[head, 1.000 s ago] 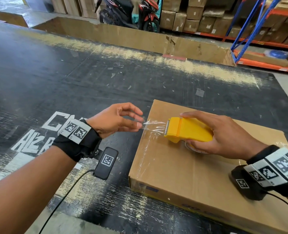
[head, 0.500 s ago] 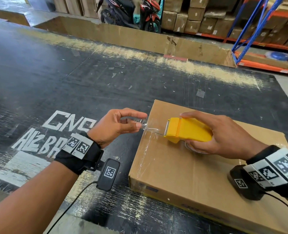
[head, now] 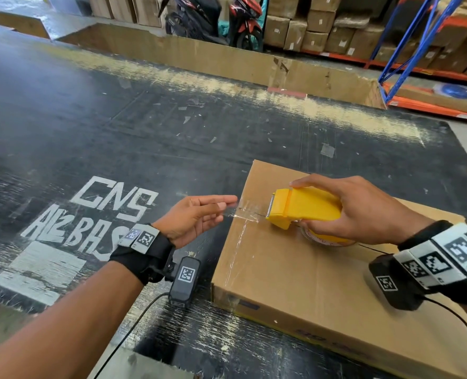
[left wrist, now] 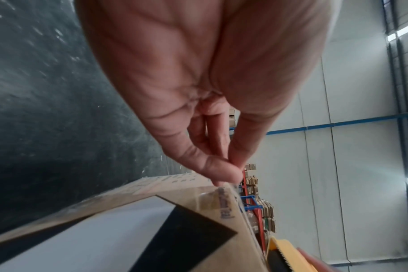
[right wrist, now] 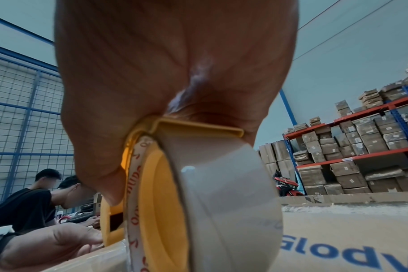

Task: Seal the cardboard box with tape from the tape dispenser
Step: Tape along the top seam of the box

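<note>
A flat cardboard box (head: pixel 309 283) lies on the black worktable. My right hand (head: pixel 350 206) grips the yellow tape dispenser (head: pixel 309 207) on the box top near its left edge, with the blade pointing left. A short strip of clear tape (head: pixel 250 210) runs from the blade out over that edge. My left hand (head: pixel 228 203) pinches the strip's free end between thumb and forefinger, the other fingers held out. In the left wrist view the fingertips (left wrist: pixel 233 165) meet just above the box corner (left wrist: pixel 151 211). The right wrist view shows the tape roll (right wrist: pixel 221 193) in the dispenser (right wrist: pixel 156 193).
The black table (head: pixel 144 132) with white lettering stretches to the left and far side. A low cardboard wall (head: pixel 226 61) lines its far edge. Behind it stand motorbikes (head: pixel 213 17) and shelves of boxes (head: pixel 391 36). Two people (right wrist: pixel 23 198) sit off to the left.
My left hand's fingers have straightened, and the crumpled tape end is now stretched flatter over the box's left edge. The right hand has kept the dispenser in place.
</note>
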`<state>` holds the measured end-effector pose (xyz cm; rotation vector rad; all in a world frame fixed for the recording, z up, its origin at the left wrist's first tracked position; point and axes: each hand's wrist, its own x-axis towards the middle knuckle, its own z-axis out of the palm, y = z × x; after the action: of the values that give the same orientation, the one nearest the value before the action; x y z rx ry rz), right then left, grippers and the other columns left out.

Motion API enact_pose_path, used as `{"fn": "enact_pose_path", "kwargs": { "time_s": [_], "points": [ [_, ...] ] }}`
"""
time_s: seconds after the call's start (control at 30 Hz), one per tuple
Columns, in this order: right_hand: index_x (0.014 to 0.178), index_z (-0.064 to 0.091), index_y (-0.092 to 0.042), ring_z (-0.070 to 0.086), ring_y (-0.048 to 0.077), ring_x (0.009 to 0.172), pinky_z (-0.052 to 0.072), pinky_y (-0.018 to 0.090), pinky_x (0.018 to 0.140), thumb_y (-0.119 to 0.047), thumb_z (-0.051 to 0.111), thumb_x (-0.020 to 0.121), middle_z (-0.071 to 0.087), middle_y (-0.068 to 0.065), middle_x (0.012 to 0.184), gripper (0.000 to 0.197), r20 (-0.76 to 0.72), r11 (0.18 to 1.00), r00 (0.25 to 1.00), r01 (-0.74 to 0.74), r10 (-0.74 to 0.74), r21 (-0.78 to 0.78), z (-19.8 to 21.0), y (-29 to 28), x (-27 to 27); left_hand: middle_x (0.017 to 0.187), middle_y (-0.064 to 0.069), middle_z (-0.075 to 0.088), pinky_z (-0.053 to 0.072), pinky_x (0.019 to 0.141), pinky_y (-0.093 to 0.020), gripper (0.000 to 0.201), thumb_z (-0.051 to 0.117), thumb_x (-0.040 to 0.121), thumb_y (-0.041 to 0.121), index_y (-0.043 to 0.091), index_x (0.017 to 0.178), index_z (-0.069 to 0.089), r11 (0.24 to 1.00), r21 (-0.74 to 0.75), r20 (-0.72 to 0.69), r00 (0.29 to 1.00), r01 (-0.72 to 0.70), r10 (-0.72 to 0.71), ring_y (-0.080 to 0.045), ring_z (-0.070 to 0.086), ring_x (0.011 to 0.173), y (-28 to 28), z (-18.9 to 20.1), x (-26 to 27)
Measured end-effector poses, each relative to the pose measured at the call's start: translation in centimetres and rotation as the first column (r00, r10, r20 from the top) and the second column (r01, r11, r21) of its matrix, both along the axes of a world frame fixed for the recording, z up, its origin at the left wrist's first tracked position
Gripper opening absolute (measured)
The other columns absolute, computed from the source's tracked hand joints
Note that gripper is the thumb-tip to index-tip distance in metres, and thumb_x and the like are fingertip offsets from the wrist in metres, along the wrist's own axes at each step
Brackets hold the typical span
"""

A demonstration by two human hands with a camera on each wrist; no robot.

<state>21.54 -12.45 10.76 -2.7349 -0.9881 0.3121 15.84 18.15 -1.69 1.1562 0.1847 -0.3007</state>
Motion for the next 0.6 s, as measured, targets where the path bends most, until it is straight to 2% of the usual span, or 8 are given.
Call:
{"fn": "enact_pose_path", "kwargs": {
  "time_s": [0.13, 0.23, 0.3, 0.37, 0.4, 0.47, 0.53, 0.6],
  "points": [
    [0.139, 0.04, -0.053, 0.051, 0.005, 0.079, 0.034, 0.019, 0.06, -0.065, 0.067, 0.076, 0.058, -0.016, 0.103, 0.07, -0.008, 1.0, 1.0, 0.003, -0.003, -0.006, 0.0, 0.0, -0.1, 0.126, -0.009, 0.073, 0.058, 0.073, -0.014, 0.036, 0.056, 0.093, -0.007, 0.001, 0.127, 0.066, 1.0, 0.019, 0.021, 1.0, -0.002, 0.002, -0.002, 0.068, 0.072, 0.1, -0.4, 0.3],
    [0.139, 0.04, -0.052, 0.05, 0.004, 0.079, 0.033, 0.018, 0.06, -0.065, 0.066, 0.076, 0.057, -0.017, 0.104, 0.07, 0.0, 1.0, 1.0, 0.0, 0.0, -0.014, 0.1, 0.1, -0.3, 0.124, -0.008, 0.074, 0.058, 0.075, -0.015, 0.039, 0.058, 0.092, -0.009, 0.001, 0.129, 0.065, 0.998, 0.056, 0.049, 0.999, -0.005, 0.002, -0.003, 0.071, 0.079, -0.2, -0.9, 0.4],
    [0.139, 0.039, -0.053, 0.051, 0.006, 0.083, 0.034, 0.02, 0.061, -0.065, 0.066, 0.076, 0.056, -0.018, 0.107, 0.07, 0.001, 1.0, 1.0, 0.002, -0.002, -0.018, 0.0, 0.2, -0.4, 0.119, -0.008, 0.071, 0.057, 0.077, -0.019, 0.04, 0.063, 0.091, -0.006, 0.003, 0.13, 0.065, 0.994, 0.113, 0.073, 0.997, -0.007, -0.002, -0.008, 0.07, 0.087, -0.7, -1.5, 0.3],
    [0.139, 0.038, -0.053, 0.052, 0.008, 0.086, 0.036, 0.023, 0.062, -0.066, 0.066, 0.076, 0.055, -0.019, 0.109, 0.07, 0.009, 1.0, 1.0, 0.004, -0.004, -0.025, 0.0, 0.1, -0.4, 0.115, -0.012, 0.064, 0.058, 0.077, -0.025, 0.038, 0.069, 0.089, 0.0, 0.009, 0.126, 0.066, 0.97, 0.241, 0.075, 0.997, -0.003, -0.015, -0.016, 0.067, 0.088, -1.2, -2.6, 0.2],
    [0.14, 0.038, -0.053, 0.051, 0.007, 0.086, 0.036, 0.022, 0.063, -0.066, 0.066, 0.077, 0.054, -0.021, 0.108, 0.07, 0.012, 1.0, 1.0, 0.004, -0.003, -0.026, 0.0, 0.1, -0.5, 0.114, -0.013, 0.061, 0.057, 0.074, -0.026, 0.036, 0.071, 0.088, 0.0, 0.013, 0.121, 0.068, 0.935, 0.355, 0.085, 0.996, -0.01, -0.022, -0.017, 0.067, 0.084, -1.3, -3.1, -0.1],
    [0.14, 0.038, -0.053, 0.05, 0.006, 0.085, 0.035, 0.021, 0.063, -0.065, 0.066, 0.077, 0.051, -0.023, 0.106, 0.07, 0.009, 1.0, 1.0, 0.009, -0.008, -0.025, 0.0, 0.0, -0.6, 0.113, -0.009, 0.061, 0.055, 0.074, -0.027, 0.032, 0.072, 0.086, 0.001, 0.02, 0.112, 0.068, 0.806, 0.585, 0.184, 0.983, -0.089, -0.026, -0.013, 0.066, 0.079, -1.4, -3.8, -0.4],
    [0.14, 0.037, -0.054, 0.05, 0.007, 0.087, 0.038, 0.025, 0.065, -0.065, 0.066, 0.077, 0.049, -0.024, 0.107, 0.07, 0.001, 1.0, 1.0, 0.011, -0.011, -0.027, 0.0, 0.1, -0.6, 0.12, -0.003, 0.065, 0.053, 0.084, -0.03, 0.034, 0.067, 0.089, 0.003, 0.025, 0.115, 0.066, 0.741, 0.623, 0.373, 0.928, -0.251, 0.0, -0.004, 0.067, 0.099, -1.3, -3.5, -0.7],
    [0.141, 0.035, -0.054, 0.051, 0.009, 0.09, 0.043, 0.03, 0.071, -0.066, 0.066, 0.078, 0.048, -0.025, 0.11, 0.071, -0.012, 1.0, 1.0, 0.01, -0.011, -0.03, 0.0, 0.2, -0.6, 0.142, 0.004, 0.056, 0.046, 0.103, -0.027, 0.044, 0.062, 0.093, 0.012, 0.027, 0.134, 0.057, 0.75, 0.591, 0.502, 0.864, -0.298, -0.052, -0.004, 0.053, 0.132, -1.5, -1.8, -0.7]
  ]
}}
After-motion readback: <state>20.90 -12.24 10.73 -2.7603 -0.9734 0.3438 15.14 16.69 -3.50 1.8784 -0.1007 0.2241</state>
